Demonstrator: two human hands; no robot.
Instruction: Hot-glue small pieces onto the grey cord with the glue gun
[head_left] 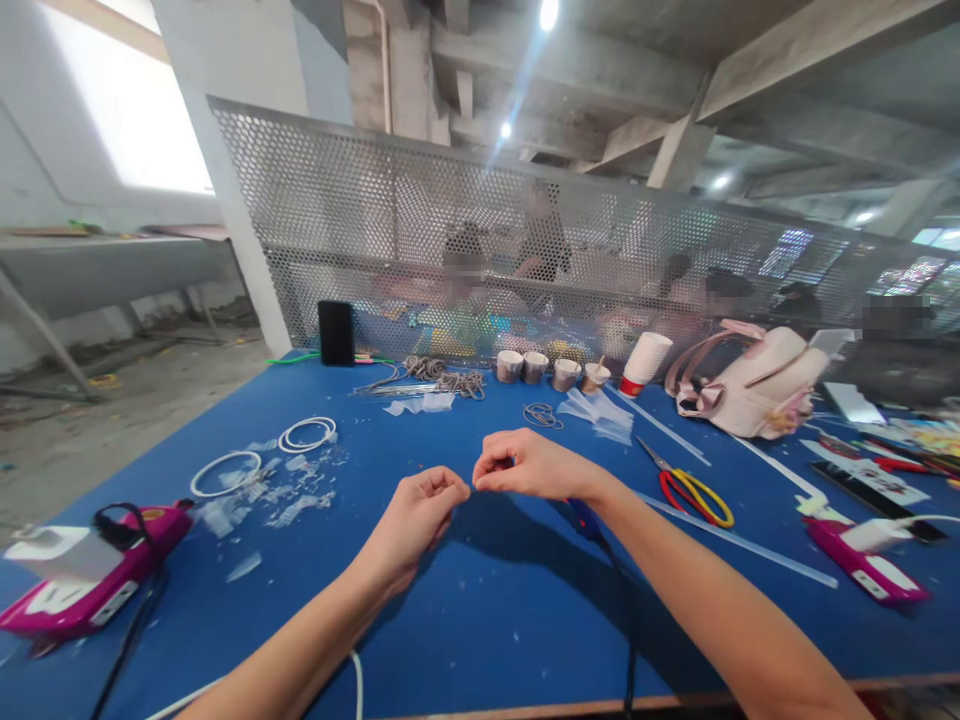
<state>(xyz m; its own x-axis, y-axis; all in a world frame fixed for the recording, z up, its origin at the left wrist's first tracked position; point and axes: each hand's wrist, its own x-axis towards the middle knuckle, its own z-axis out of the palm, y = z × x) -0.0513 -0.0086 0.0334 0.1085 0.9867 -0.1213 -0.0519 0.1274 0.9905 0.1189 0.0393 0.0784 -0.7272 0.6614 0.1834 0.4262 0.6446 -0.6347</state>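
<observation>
My left hand [424, 515] and my right hand [529, 465] are raised over the middle of the blue table [480, 620], fingertips almost meeting. Both are closed in a pinch between thumb and forefinger. Whatever they hold, if anything, is too small to make out. Partly hidden behind my right wrist is a blue tool [585, 520] with a black cord [630, 620]. Scissors [686, 490] with one red and one yellow handle lie to the right of that wrist. Beyond my hands are a small grey cord loop [542, 416] and clear plastic pieces [600, 412].
White rings [226, 474] and plastic scraps [300, 500] lie left. Magenta power strips [97, 580] flank both sides. Cord bundles [459, 382], paper cups [509, 366], a cup stack [646, 362] and a pink bag [757, 385] line the back, before a perforated metal screen [330, 190]. People sit behind it.
</observation>
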